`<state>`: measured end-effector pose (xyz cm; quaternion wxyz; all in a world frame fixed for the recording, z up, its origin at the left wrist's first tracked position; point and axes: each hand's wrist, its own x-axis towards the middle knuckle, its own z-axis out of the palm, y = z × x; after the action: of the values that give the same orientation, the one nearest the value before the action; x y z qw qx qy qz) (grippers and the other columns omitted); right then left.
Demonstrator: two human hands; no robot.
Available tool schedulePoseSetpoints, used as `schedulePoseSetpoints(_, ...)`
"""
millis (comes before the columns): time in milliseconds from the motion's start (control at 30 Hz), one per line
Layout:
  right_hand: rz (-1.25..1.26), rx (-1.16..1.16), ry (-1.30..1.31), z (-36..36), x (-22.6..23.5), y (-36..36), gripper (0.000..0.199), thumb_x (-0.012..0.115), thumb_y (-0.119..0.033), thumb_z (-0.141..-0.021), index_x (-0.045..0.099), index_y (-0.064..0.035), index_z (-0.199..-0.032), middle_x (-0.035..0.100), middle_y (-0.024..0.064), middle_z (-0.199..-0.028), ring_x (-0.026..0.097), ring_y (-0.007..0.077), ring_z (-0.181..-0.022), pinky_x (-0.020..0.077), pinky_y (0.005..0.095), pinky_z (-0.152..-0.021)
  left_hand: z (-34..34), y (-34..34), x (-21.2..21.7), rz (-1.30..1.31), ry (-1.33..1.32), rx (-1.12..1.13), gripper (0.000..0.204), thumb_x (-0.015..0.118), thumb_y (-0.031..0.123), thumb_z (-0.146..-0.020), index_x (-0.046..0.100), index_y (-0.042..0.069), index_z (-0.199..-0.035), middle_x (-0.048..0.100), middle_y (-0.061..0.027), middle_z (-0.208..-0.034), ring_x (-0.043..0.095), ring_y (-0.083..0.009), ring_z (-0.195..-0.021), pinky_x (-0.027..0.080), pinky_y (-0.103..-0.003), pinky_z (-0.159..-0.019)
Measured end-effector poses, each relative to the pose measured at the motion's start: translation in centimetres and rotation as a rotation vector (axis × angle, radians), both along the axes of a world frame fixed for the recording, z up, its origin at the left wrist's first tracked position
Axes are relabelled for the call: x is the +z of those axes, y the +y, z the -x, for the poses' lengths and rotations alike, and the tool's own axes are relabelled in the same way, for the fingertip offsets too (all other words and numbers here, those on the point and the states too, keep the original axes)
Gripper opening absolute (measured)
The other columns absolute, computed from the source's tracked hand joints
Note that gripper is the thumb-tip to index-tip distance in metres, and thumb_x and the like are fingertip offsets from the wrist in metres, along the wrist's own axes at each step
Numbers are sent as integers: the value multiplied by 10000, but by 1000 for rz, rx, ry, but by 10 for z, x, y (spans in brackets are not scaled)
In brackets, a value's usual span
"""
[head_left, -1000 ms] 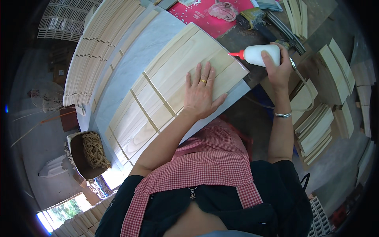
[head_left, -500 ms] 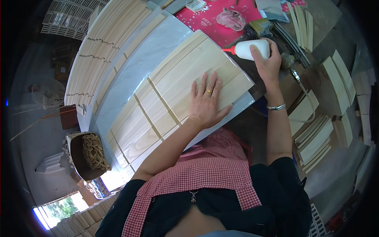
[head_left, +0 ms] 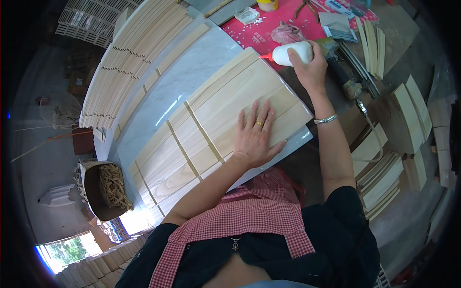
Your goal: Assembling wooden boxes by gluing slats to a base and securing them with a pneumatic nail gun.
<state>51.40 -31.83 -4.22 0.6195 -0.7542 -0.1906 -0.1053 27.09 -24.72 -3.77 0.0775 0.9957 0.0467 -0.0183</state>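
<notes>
The right hand (head_left: 311, 68) is curled round a smooth, white, rounded bottle (head_left: 281, 55), its rear partly hidden by fingers. Ahead of that grip, the red nozzle (head_left: 267, 56) sits at the grained wooden panel (head_left: 233, 91)'s edge; contact is unclear. Nearer the body, the left hand (head_left: 254, 142) lies flat, grasping nothing. The nozzle has travelled toward the panel's far corner.

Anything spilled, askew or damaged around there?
Possibly spilled: white flecks dot the pink sheet near a small translucent dish, looking like stray bits, though too small to identify. The wooden panel under the left hand shows no obvious damage.
</notes>
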Motion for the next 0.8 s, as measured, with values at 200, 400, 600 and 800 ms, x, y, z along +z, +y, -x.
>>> schedulePoseSetpoints(200,3,-14,-31,-9,0,26,516,795,-266,-799,615,-1,-1204,725,196,-1032,693,335,-827,570,402,-762,-1,0,1,3,-5,-2,946,546,604,-933,236,29,-1619,169,-167,-1709,68,-385,-1589,92,-607,-1238)
schedulePoseSetpoints(400,40,-7,-12,-6,4,12,521,798,-272,-796,620,-1,-1204,723,198,-1031,691,340,-831,567,410,-771,0,0,-1,15,2,-2,945,549,605,-930,246,29,-1616,176,-164,-1708,75,-382,-1588,84,-604,-1241)
schedulePoseSetpoints(600,80,40,73,10,12,-62,492,786,-271,-839,629,27,-1197,712,183,-1048,667,275,-848,558,374,-776,1,1,-6,11,-72,-4,908,550,598,-931,323,6,-1581,231,-169,-1690,116,-400,-1576,119,-621,-1229)
schedulePoseSetpoints(800,43,3,305,52,14,-148,430,758,-241,-879,633,1,-1212,682,143,-1045,625,214,-827,523,318,-688,1,1,-7,-5,-91,-3,908,555,602,-927,332,10,-1578,244,-162,-1687,128,-391,-1576,126,-615,-1231)
